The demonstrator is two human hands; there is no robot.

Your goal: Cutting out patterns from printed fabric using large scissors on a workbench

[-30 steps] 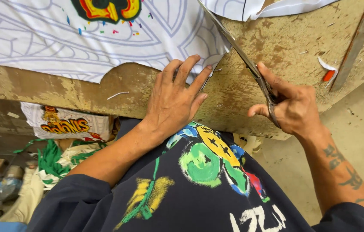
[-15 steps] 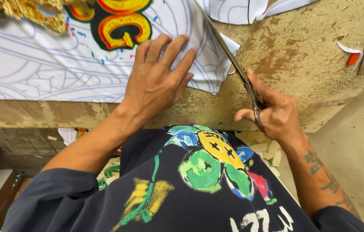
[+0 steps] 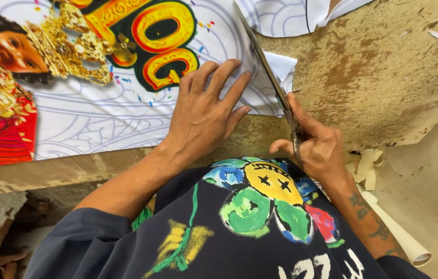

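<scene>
While the left hand [image 3: 203, 116] presses flat, fingers spread, on the thin, floppy printed sheet [image 3: 100, 119], the right hand [image 3: 317, 147] stays clenched on long scissors [image 3: 270, 82]; the sheet looks light, best pinned beside the cut.

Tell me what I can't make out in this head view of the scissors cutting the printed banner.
- Scissors: the handles are hidden inside the right hand; the blade tips run off the top edge.
- Printed banner: cut off by the top and left edges; the left hand covers part of it.
- Cut line: hidden under the blades.
- Paper roll on the floor: part of it is behind the right forearm.
</scene>
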